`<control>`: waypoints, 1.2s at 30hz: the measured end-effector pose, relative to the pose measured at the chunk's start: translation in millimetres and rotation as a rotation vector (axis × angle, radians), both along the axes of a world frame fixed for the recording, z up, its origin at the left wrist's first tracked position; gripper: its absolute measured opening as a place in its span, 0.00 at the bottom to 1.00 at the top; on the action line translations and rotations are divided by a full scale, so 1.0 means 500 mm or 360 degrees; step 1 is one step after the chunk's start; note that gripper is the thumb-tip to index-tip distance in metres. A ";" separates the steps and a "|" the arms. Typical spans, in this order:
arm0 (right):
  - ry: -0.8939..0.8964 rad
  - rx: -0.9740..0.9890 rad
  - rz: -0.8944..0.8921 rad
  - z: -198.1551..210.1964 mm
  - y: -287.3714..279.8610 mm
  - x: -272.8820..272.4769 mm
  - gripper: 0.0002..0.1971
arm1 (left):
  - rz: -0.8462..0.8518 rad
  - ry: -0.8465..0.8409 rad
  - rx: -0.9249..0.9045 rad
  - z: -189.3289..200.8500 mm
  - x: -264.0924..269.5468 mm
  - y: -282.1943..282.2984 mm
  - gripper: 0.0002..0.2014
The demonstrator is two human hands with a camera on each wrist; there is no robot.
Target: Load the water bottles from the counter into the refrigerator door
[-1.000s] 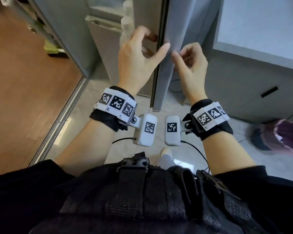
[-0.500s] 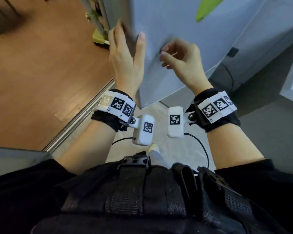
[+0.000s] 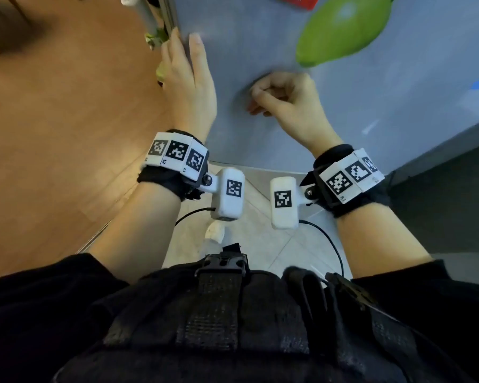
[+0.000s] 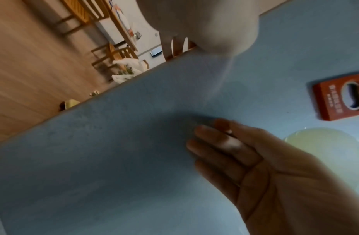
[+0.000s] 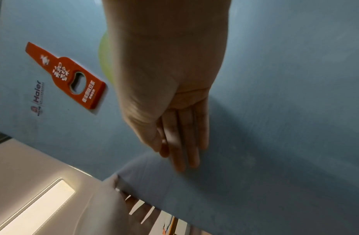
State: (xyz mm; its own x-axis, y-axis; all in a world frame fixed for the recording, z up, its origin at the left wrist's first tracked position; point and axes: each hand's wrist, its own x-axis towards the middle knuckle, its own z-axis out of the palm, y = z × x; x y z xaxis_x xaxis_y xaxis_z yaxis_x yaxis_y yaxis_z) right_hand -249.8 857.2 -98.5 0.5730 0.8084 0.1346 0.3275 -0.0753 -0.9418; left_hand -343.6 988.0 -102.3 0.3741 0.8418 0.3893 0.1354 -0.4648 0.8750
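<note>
No water bottle shows in any view. The blue-grey refrigerator door (image 3: 260,51) fills the upper middle of the head view, and only its front face is visible. My left hand (image 3: 187,76) lies along the door's left edge with straight fingers and the thumb on the front face. In the right wrist view the left hand's fingers (image 5: 134,205) reach past that edge. My right hand (image 3: 282,98) is at the middle of the door face, fingers loosely bent, holding nothing. Its fingertips (image 5: 182,165) are against or very near the door (image 5: 275,79).
A green magnet (image 3: 343,29) and a red bottle-opener magnet (image 5: 70,76) stick to the door. Wooden floor (image 3: 53,134) lies to the left and pale tiles (image 3: 260,244) are underfoot. A dark grey cabinet (image 3: 454,203) stands at the right. Wooden chairs (image 4: 114,52) stand far off.
The door has swung from open, with its inner shelf and bottles showing, to front face toward me. My left hand followed the door edge; my right hand's fingers bent more.
</note>
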 end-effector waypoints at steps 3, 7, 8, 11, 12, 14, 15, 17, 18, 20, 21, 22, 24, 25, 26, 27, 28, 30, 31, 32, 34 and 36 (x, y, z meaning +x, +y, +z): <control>0.0001 0.0032 -0.0086 -0.007 0.062 0.061 0.05 | -0.0141 0.0065 -0.0093 -0.007 0.083 0.070 0.22; 0.0019 0.0073 -0.0331 -0.010 0.135 0.138 0.05 | -0.0460 0.0186 -0.0224 0.015 0.188 0.150 0.19; 0.0020 0.0070 -0.0383 -0.011 0.149 0.156 0.05 | -0.0519 0.0213 -0.0247 0.021 0.213 0.169 0.19; 0.0016 0.0081 -0.0567 -0.011 0.182 0.214 0.06 | -0.0701 0.0247 -0.0309 0.032 0.295 0.212 0.21; 0.0011 0.0075 -0.0638 -0.012 0.188 0.232 0.07 | -0.0763 0.0240 -0.0335 0.032 0.321 0.223 0.22; -0.0008 0.0031 -0.0753 -0.016 0.197 0.262 0.05 | -0.0890 0.0224 -0.0402 0.025 0.370 0.240 0.26; -0.0007 0.0005 -0.0794 -0.021 0.199 0.276 0.04 | -0.0953 0.0210 -0.0428 0.020 0.392 0.246 0.28; 0.0010 -0.0034 -0.0854 -0.030 0.200 0.300 0.03 | -0.1041 0.0175 -0.0481 0.011 0.429 0.253 0.32; 0.0014 -0.0047 -0.0880 -0.031 0.200 0.309 0.04 | -0.1075 0.0171 -0.0497 0.009 0.444 0.254 0.33; 0.0017 -0.0059 -0.0910 -0.031 0.200 0.325 0.05 | -0.1102 0.0175 -0.0482 0.006 0.472 0.253 0.33; 0.0025 -0.0055 -0.0916 -0.032 0.200 0.332 0.05 | -0.1098 0.0181 -0.0462 0.003 0.483 0.251 0.32; 0.0024 -0.0059 -0.0923 -0.033 0.201 0.336 0.05 | -0.1078 0.0189 -0.0460 0.002 0.491 0.250 0.31; -0.0008 -0.0086 -0.0925 -0.037 0.203 0.341 0.05 | -0.1044 0.0182 -0.0445 -0.005 0.502 0.247 0.31; -0.0018 -0.0096 -0.0925 -0.041 0.203 0.343 0.05 | -0.1045 0.0179 -0.0429 -0.011 0.505 0.248 0.31; -0.0025 -0.0119 -0.0926 -0.042 0.203 0.342 0.05 | -0.1049 0.0179 -0.0420 -0.012 0.507 0.245 0.31; -0.0028 -0.0133 -0.0922 -0.044 0.203 0.343 0.06 | -0.1053 0.0173 -0.0405 -0.016 0.509 0.244 0.31; -0.0033 -0.0145 -0.0916 -0.043 0.202 0.342 0.06 | -0.1051 0.0162 -0.0390 -0.017 0.509 0.243 0.31; -0.0036 -0.0164 -0.0915 -0.040 0.199 0.343 0.06 | -0.1045 0.0145 -0.0382 -0.015 0.510 0.240 0.30; -0.0030 -0.0169 -0.0913 -0.037 0.197 0.341 0.05 | -0.1035 0.0134 -0.0363 -0.015 0.510 0.238 0.30; -0.0009 -0.0175 -0.0913 -0.032 0.194 0.339 0.05 | -0.1018 0.0141 -0.0346 -0.012 0.508 0.237 0.30; 0.0023 -0.0188 -0.0925 -0.028 0.183 0.327 0.05 | -0.0976 0.0155 -0.0308 -0.010 0.500 0.231 0.30; 0.0046 -0.0203 -0.0932 -0.023 0.161 0.309 0.05 | -0.0938 0.0134 -0.0268 -0.002 0.480 0.211 0.30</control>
State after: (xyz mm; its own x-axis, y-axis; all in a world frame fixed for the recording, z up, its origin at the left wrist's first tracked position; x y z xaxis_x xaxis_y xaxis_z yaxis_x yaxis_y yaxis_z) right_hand -95.2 938.0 -110.0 0.9300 0.3658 0.0351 0.1718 -0.3485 -0.9214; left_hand -103.5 1093.8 -103.4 0.8187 0.5313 0.2179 -0.0303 -0.3389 0.9403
